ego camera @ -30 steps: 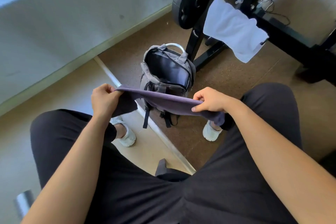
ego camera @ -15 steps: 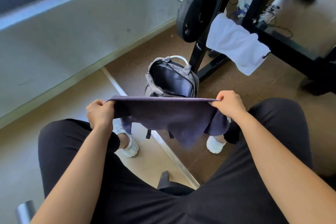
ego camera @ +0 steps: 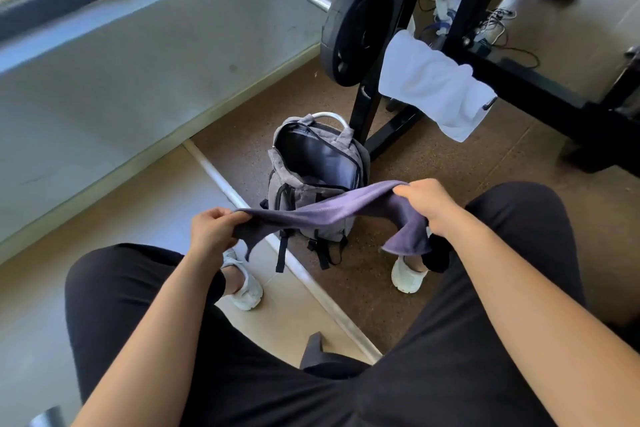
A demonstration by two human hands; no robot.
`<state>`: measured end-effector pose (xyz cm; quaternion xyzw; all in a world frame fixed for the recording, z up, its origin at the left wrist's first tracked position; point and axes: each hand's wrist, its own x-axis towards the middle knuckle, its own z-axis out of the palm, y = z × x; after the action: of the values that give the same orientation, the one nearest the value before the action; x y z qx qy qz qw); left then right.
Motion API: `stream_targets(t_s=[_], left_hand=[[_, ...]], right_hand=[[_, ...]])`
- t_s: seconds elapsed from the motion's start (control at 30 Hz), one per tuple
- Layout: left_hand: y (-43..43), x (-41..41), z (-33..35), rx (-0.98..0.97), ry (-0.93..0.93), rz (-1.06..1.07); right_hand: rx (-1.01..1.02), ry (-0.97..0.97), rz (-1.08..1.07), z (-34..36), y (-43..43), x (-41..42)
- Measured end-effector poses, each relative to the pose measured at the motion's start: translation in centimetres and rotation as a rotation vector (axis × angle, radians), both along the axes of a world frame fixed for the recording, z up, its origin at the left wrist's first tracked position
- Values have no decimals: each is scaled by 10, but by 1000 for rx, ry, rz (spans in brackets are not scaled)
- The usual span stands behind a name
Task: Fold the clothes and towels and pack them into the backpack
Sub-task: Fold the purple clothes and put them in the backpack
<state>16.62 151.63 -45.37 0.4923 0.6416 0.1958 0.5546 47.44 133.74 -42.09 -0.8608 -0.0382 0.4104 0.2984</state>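
The left grip (ego camera: pixel 213 230) (a bare hand) is curled tight on one end of the purple towel (ego camera: pixel 329 210). The right grip (ego camera: pixel 427 201) is curled tight on the other end, a bit higher up. The towel is stretched between the two grips, and a corner droops below the right grip. The bag (ego camera: pixel 301 192) stands open on the floor just past the grips, behind the towel. A white towel (ego camera: pixel 433 87) hangs on a black rack (ego camera: pixel 533 85) well past the right grip.
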Motion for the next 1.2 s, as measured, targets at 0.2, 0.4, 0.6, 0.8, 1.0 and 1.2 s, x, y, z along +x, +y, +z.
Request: stream_targets(t_s=[0.2,0.4,0.6,0.8,1.0,1.2], left_hand=[[-29,21,14,-201,-166,-227],[-67,44,24,29,-409,-395],[-94,60,25,133,-454,-569],[-98,67,16,222,-477,-445],[-95,68,13,214,-438,-341],[-99,62,17,196,-496,-524]], right_hand=[[208,316,-116,-20,-8,-8],[378,594,-133,-4,-1,-33],[547,856,-164,8,7,-65],[598,898,-323,14,14,-70],[597,891,-418,13,23,-77],[731,906,-509,26,23,-83]])
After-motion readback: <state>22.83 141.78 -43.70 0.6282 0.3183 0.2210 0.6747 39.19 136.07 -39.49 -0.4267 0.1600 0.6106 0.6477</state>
